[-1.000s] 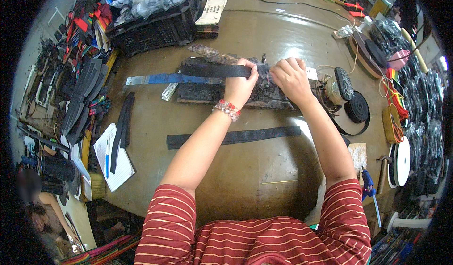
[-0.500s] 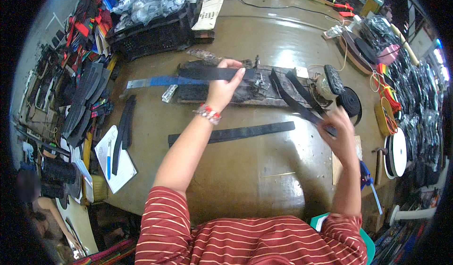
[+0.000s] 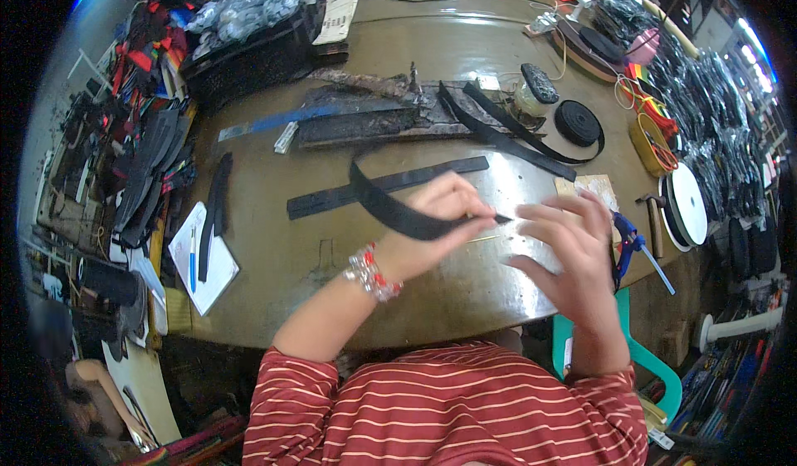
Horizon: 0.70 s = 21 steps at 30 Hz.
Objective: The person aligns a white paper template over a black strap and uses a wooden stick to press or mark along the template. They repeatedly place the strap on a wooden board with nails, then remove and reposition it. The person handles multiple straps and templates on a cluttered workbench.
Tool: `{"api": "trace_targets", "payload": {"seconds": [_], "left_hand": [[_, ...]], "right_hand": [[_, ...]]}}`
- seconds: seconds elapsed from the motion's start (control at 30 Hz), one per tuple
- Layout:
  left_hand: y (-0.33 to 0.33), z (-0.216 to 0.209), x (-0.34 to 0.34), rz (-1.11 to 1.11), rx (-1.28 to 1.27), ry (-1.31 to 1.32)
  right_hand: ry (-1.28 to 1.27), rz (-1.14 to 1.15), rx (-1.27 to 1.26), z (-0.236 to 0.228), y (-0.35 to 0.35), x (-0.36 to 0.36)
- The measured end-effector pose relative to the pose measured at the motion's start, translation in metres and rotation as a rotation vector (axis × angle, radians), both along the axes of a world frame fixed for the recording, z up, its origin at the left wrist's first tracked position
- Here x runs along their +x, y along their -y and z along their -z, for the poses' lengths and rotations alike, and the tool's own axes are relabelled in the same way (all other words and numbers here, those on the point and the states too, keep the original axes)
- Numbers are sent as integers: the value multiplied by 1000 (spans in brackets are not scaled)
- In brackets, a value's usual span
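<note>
My left hand pinches one end of a black webbing strap above the table's near middle. The strap's other end curls up and back to the left. Just right of the pinched end, my right hand hovers with its fingers apart, slightly blurred and holding nothing. Behind the left hand, a flat black strip lies slantwise on the table. Farther back is a dark, worn block with a metal fitting, and more black straps trail off its right side toward a coiled black webbing roll.
A blue glue gun, a hammer and a white spool sit at the right edge. On the left lie paper with a pen and black strips. A black crate stands at the back left.
My left hand has come from the block toward me, now pinching a curled strap. My right hand has let go of the straps at the right and moved inward, opening.
</note>
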<state>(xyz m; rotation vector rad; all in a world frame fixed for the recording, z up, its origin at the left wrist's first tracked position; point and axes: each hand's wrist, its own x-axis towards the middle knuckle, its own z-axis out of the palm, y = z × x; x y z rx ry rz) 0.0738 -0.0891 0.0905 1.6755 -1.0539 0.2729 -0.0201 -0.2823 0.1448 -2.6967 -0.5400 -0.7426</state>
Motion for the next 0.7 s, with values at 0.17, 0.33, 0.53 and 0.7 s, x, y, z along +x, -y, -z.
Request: {"api": "trace_targets", "payload": {"seconds": [0.17, 0.33, 0.53, 0.7], "left_hand": [[-29, 15, -45, -273, -31, -164], [-97, 63, -67, -656, -692, -774], [-158, 97, -98, -1311, 425, -502], [-147, 70, -87, -1491, 464, 68]], "right_hand": [[-19, -295, 71, 19, -33, 28], [-183, -151, 3, 48, 2, 27], [-658, -119, -270, 93, 28, 32], [-122, 67, -71, 110, 17, 144]]}}
